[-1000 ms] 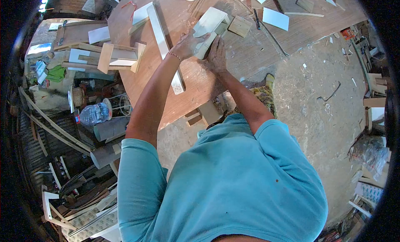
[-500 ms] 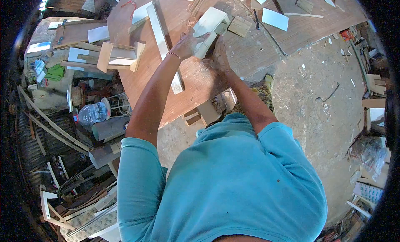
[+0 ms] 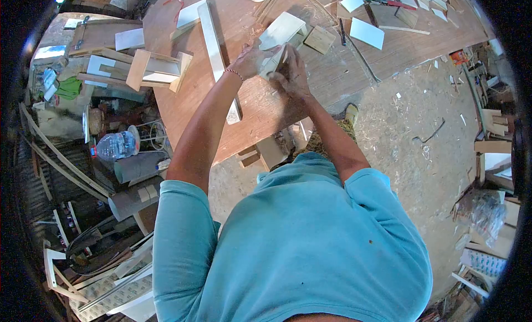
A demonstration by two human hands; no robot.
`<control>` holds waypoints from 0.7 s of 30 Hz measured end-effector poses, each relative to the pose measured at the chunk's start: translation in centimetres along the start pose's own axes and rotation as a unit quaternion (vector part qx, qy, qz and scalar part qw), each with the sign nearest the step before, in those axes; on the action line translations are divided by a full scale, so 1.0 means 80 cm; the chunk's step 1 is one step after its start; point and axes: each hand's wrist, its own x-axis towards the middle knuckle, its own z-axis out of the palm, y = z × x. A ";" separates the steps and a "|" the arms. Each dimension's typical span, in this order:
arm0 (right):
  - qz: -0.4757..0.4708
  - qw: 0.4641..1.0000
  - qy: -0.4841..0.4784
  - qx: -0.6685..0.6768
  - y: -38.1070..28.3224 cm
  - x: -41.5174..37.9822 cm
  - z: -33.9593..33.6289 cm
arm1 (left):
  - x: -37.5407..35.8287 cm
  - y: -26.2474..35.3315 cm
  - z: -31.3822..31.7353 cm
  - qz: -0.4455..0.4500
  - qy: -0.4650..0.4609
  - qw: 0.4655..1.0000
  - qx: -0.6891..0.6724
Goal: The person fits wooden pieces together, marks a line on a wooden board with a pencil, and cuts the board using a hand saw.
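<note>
Sawdust and offcuts are littering the workshop floor around a broad brown plywood workbench [image 3: 260,108]. On that bench, near its middle, a pale, flat-sided wooden block [image 3: 280,36] is lying under both hands. The left hand [image 3: 252,60] is curling over the block's near left end and clamping it down. The right hand [image 3: 292,72] is pressing against the near right edge with bent fingers; whether it is gripping something small there I cannot tell. The block's long axis is running from the hands up and to the right, its far end pointing toward a small square tan wood offcut [image 3: 320,39] lying just beside it. To do this well, I judge the left hand should be pinning the block flat so it is not skating on the bench while the right is working along the edge. Left of the block, a long white-painted wooden batten [image 3: 217,53] is lying nearly parallel to the left forearm.
</note>
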 end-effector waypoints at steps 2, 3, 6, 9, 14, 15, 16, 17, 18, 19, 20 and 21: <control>0.001 0.994 0.097 0.057 0.027 0.002 0.017 | -0.002 0.007 -0.005 -0.025 -0.026 0.999 0.010; -0.003 0.994 0.093 0.056 0.024 0.003 0.012 | 0.000 0.002 0.000 -0.028 -0.022 0.999 0.007; 0.034 0.994 0.092 0.046 0.017 0.010 0.000 | 0.003 -0.004 0.010 -0.012 0.018 0.999 0.041; 0.048 0.995 0.082 0.020 0.004 0.032 -0.004 | 0.003 -0.002 0.007 -0.011 0.017 0.998 0.052; 0.184 0.974 0.123 0.050 0.007 0.058 -0.006 | 0.000 0.003 0.001 -0.041 0.006 0.999 -0.008; 0.183 0.974 0.123 0.048 0.007 0.059 -0.010 | 0.000 0.002 0.002 -0.041 0.007 0.999 -0.010; 0.215 0.963 0.117 0.115 0.008 0.061 -0.012 | -0.001 0.000 0.003 -0.020 0.027 0.999 0.006; 0.246 0.946 0.110 0.180 0.008 0.061 -0.013 | -0.002 -0.002 0.005 0.001 0.045 0.999 0.021; 0.246 0.946 0.109 0.180 0.010 0.062 -0.013 | -0.002 -0.003 0.004 0.001 0.045 0.999 0.021; 0.255 0.948 0.096 0.164 0.013 0.063 -0.013 | 0.001 -0.005 0.003 -0.012 0.036 0.999 0.015; 0.264 0.949 0.083 0.148 0.016 0.065 -0.013 | 0.004 -0.006 0.002 -0.024 0.028 0.999 0.009; 0.266 0.949 0.082 0.146 0.016 0.065 -0.014 | 0.003 -0.006 0.003 -0.024 0.027 0.999 0.007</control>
